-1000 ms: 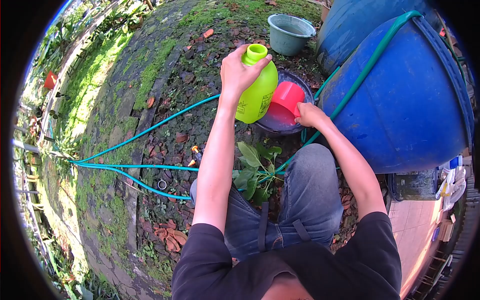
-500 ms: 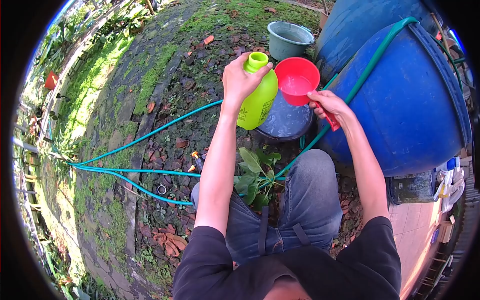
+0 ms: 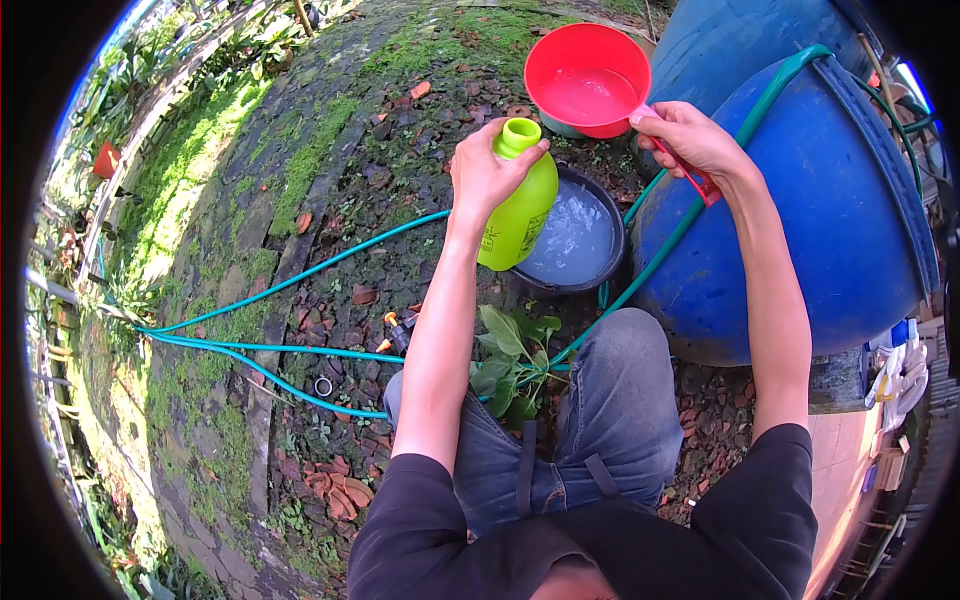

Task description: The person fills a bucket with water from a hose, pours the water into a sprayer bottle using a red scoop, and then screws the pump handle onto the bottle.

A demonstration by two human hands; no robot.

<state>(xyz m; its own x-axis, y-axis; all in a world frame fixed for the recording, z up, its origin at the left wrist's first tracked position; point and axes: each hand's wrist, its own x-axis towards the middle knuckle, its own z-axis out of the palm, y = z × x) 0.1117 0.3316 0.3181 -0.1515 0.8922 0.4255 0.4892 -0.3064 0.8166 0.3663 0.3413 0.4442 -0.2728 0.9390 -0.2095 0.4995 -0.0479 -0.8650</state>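
My left hand (image 3: 487, 170) is closed around the neck of a lime-green plastic bottle (image 3: 520, 215), whose mouth is uncapped and faces up. The handle of a red water dipper (image 3: 590, 75) is gripped in my right hand (image 3: 695, 145). The dipper is up and to the right of the bottle, apart from it, with a little liquid at its bottom. Below both, a dark basin (image 3: 575, 235) of cloudy, greyish water stands on the ground, partly hidden by the bottle. The grey-green bucket (image 3: 562, 127) behind the dipper is mostly covered by it.
Large blue barrels (image 3: 790, 220) stand at the right, with a green hose (image 3: 660, 255) draped over one. Teal hose loops (image 3: 300, 262) cross the mossy, rubble-strewn ground at left. A leafy plant (image 3: 512, 360) grows before my knees, beside a spray nozzle (image 3: 395, 330).
My right hand has raised the red dipper up and away from the bottle, so it now covers most of the bucket. The bottle in my left hand has dropped slightly.
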